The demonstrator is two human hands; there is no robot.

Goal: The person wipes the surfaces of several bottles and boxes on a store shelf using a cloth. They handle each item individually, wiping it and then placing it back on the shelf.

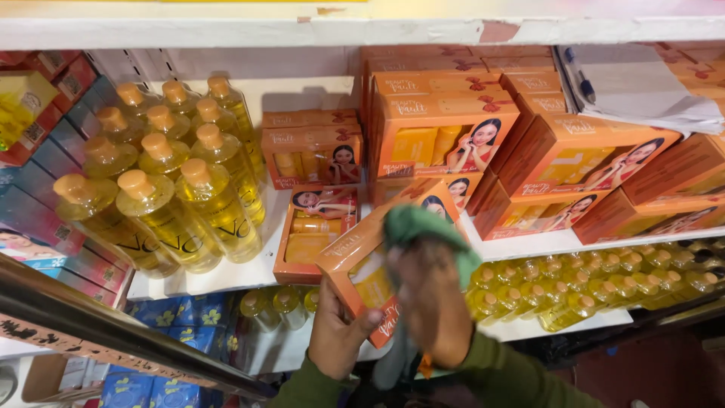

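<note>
My left hand point(337, 332) grips an orange gift box point(362, 261) from below, holding it tilted in front of the shelf. Over the box's front, my right hand point(430, 302) presses a green cloth point(423, 227); the hand is blurred. The box has a clear window showing yellow products and a printed picture of a person on its upper end. Both sleeves are olive green.
A white shelf point(249, 272) carries several yellow bottles with tan caps point(174, 181) on the left and stacked orange gift boxes point(445, 136) in the middle and right. Papers with a pen point(634, 83) lie on the top boxes. Smaller yellow bottles point(604, 291) fill the lower shelf.
</note>
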